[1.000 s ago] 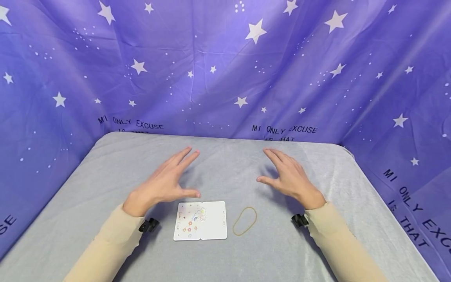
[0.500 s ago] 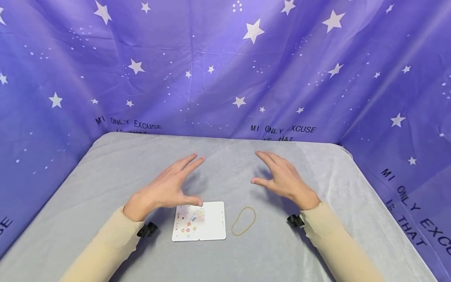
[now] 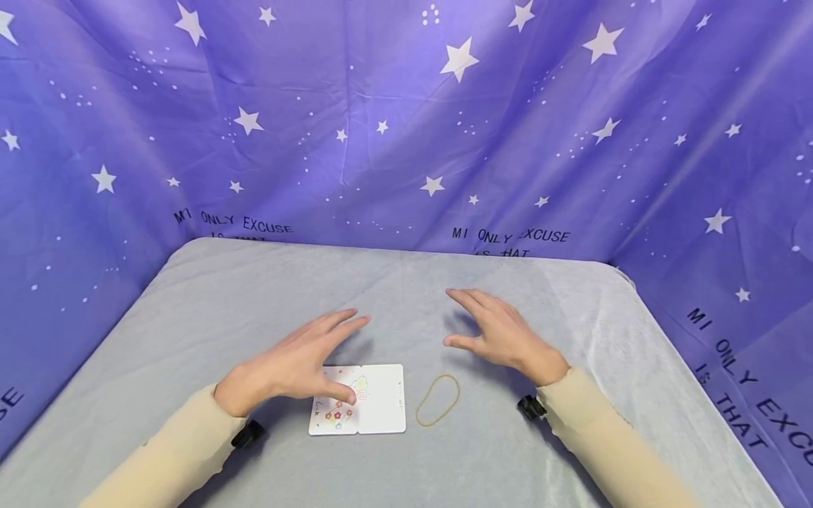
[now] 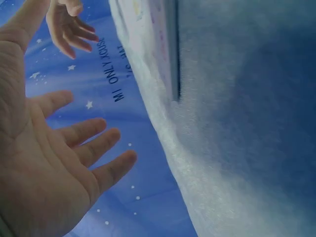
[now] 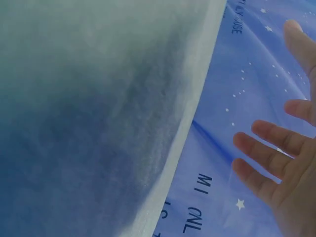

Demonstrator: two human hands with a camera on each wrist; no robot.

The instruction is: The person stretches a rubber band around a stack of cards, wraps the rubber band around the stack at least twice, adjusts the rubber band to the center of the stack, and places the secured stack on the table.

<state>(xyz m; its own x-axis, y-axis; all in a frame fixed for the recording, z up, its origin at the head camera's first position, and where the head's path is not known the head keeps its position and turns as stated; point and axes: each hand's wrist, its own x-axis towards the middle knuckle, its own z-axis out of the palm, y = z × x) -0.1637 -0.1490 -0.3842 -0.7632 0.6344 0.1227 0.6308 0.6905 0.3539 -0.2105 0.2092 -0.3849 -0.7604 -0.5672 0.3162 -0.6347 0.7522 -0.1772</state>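
Observation:
A white, rounded-corner booklet-like item (image 3: 384, 406) lies flat on the grey cloth, printed with small flowers and a cartoon drawing; its top and bottom edges are notched midway. My left hand (image 3: 295, 363) hovers over its upper left part, fingers spread, thumb above the print and hiding some of it. In the left wrist view that palm (image 4: 44, 173) holds nothing. Just right of the booklet-like item lies a thin tan rubber band (image 3: 457, 395) in a long loop. Beyond it to the right, my right hand (image 3: 508, 339) is raised with fingers extended, holding nothing.
Grey cloth (image 3: 406, 473) covers the table. A purple curtain with white stars and lettering (image 3: 406, 106) hangs behind and along both sides. Each wrist carries a small black camera mount, the right one (image 3: 531, 407) near the sleeve cuff.
Both hands have come nearer to the person, the left one over the booklet-like item. My right hand has also shifted left. The item and the rubber band lie where they were.

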